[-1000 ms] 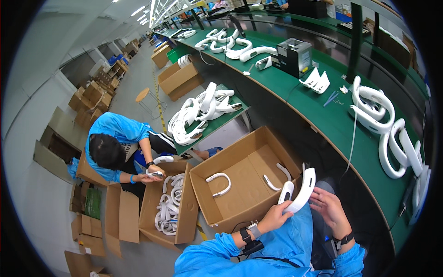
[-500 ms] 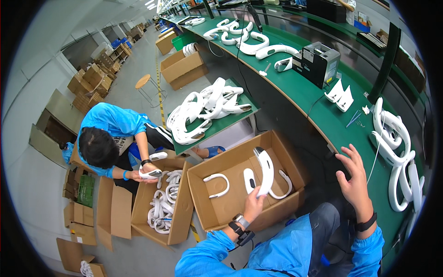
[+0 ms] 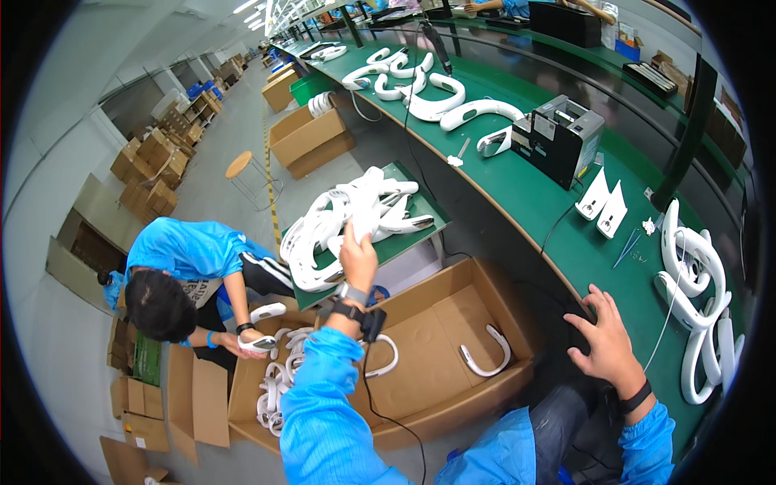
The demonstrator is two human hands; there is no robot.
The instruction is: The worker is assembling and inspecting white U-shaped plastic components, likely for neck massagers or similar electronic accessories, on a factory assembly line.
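White plastic curved pieces (image 3: 347, 222), heaped in a tangle on a small green tray (image 3: 420, 212) just below the long green table (image 3: 558, 202), up and ahead of the open cardboard box (image 3: 453, 356). Left hand (image 3: 358, 255) stretched up to the near edge of the heap, fingers closed around one white piece, long curve of it pointing away from the wrist into the pile. Right hand (image 3: 605, 343) well apart from the heap, fingers spread, resting at the table edge, holding nothing. Left far nearer. Two more curved pieces (image 3: 485, 356) lying flat in the box. Off to the left, a crouching co-worker (image 3: 186, 275) over a second box (image 3: 267, 388) of the same parts.
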